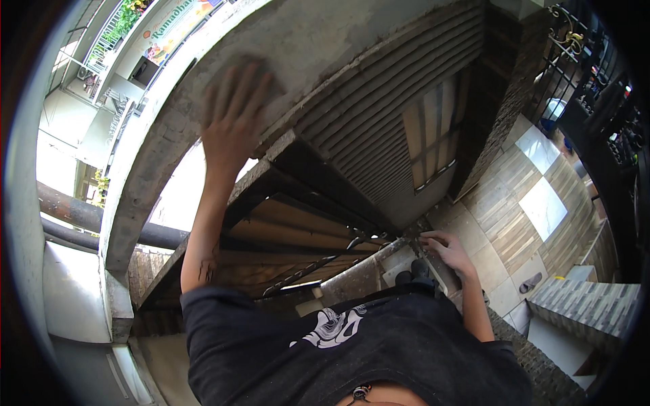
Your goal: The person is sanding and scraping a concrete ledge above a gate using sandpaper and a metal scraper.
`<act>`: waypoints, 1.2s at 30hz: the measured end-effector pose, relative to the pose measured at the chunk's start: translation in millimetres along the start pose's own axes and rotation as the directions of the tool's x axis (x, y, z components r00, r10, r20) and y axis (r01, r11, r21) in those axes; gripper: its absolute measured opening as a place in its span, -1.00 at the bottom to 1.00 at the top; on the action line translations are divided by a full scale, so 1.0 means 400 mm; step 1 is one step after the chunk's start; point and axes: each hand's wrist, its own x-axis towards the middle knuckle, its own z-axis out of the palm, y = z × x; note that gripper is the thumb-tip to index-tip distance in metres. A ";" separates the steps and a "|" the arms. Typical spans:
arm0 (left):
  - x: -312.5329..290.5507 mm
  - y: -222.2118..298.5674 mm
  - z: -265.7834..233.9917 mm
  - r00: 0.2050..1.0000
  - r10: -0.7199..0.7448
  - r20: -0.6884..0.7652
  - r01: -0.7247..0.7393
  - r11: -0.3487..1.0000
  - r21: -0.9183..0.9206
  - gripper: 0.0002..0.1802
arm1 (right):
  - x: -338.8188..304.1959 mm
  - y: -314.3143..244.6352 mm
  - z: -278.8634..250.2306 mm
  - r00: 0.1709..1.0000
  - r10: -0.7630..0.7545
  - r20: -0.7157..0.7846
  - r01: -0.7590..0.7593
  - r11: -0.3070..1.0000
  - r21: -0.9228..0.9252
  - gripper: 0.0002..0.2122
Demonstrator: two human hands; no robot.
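Observation:
My left hand (233, 101) is raised at the upper left, its fingers stretched out against a rough grey concrete beam (318, 40). A dark, flat pad (274, 86) shows past the fingers, pressed between them and the concrete. The hand and the pad are blurred, so I cannot tell the pad's exact kind. My right hand (448, 254) hangs low at the right of my body, beside a narrow ledge. Its fingers are loosely bent and apart, with nothing in them.
Below the beam are a corrugated panel (365, 101) and slatted wooden boards (305, 230) with a dark twisted bar (311, 271). Tiled floor (501, 230) lies far down at the right, near a patterned ledge (589, 301). Dark pipes (74, 203) run at the left.

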 end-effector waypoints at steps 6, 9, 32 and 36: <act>-0.027 -0.023 -0.037 0.996 -0.065 0.064 0.063 0.997 0.033 -0.41 | 0.003 -0.009 -0.027 0.996 0.080 -0.034 -0.082 0.996 -0.045 -0.76; 0.076 0.016 0.001 0.999 -0.013 -0.052 0.011 0.999 -0.030 -0.42 | 0.051 -0.071 -0.002 1.000 -0.016 0.005 0.016 0.999 -0.044 -0.75; 0.261 0.125 0.062 0.982 0.119 -0.148 -0.123 0.992 -0.016 -0.42 | 0.054 0.012 -0.088 0.995 -0.001 -0.099 -0.006 0.998 -0.070 -0.75; 0.337 0.176 0.064 0.966 0.107 -0.234 -0.152 0.972 -0.180 -0.46 | 0.088 -0.046 -0.039 0.989 -0.145 0.010 0.145 0.985 -0.099 -0.76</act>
